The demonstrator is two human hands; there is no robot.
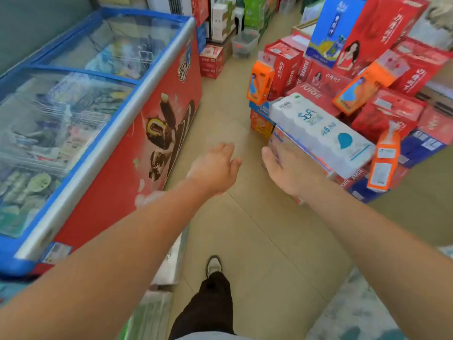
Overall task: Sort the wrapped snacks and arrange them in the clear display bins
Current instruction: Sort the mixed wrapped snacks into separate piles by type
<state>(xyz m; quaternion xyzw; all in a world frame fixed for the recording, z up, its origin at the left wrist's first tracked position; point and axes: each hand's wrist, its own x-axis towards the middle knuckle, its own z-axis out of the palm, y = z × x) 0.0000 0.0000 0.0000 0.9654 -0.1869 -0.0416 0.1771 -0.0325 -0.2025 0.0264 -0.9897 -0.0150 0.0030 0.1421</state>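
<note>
From the head camera, both bare arms reach forward over the tan tiled floor of a shop aisle. The left hand is released, its fingers loosely spread, and it grasps nothing. The right hand is also released, fingers straight, with its fingertips at the corner of the boxes under a white tissue pack; whether they touch cannot be told. That pack lies tilted on a heap of red cartons at the right, with orange packs leaning among them. Along the left runs a red and blue chest freezer whose sliding glass lids cover wrapped packets, too blurred to identify. A clear bin stands on the floor far up the aisle, between stacked boxes and well apart from both hands; its contents cannot be made out. Below, a pale shoe and a dark trouser leg show on the tiles.
</note>
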